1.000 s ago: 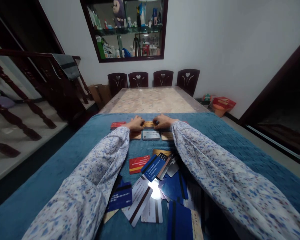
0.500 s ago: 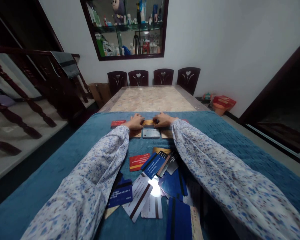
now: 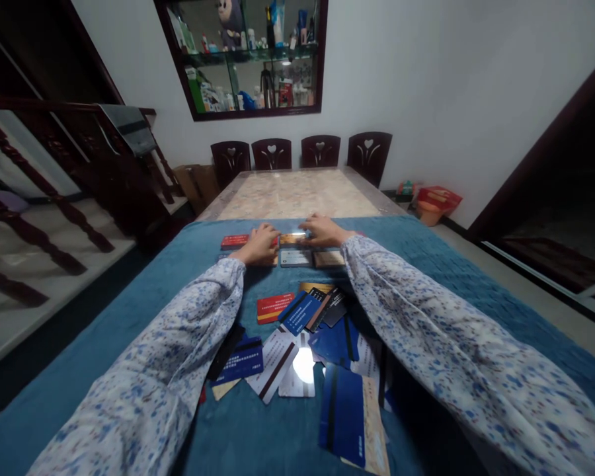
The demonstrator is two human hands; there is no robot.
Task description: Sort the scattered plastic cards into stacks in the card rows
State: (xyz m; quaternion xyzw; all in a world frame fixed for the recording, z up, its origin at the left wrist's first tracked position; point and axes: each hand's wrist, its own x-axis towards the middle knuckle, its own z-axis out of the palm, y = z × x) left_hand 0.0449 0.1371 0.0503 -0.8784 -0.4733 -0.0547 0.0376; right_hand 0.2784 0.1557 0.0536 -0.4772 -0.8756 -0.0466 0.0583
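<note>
My left hand rests over the left side of two rows of cards, its fingers loosely bent and apart, with nothing visible in them. Just beyond it lies a red card. Between my hands sits a gold card, and nearer to me a silver-grey card. My right hand hovers at the gold card's right edge, fingers spread, above a brown card. Closer to me is a loose heap of cards, including a red-and-yellow card and a blue card.
A blue cloth covers the near part of the long table. Several dark wooden chairs stand at its far end. A wooden railing runs along the left, and a red bag sits on the right-hand floor.
Both hands have moved apart from the gold card: the left toward me and to the left, the right lifted with its fingers opening. The view has shifted slightly.
</note>
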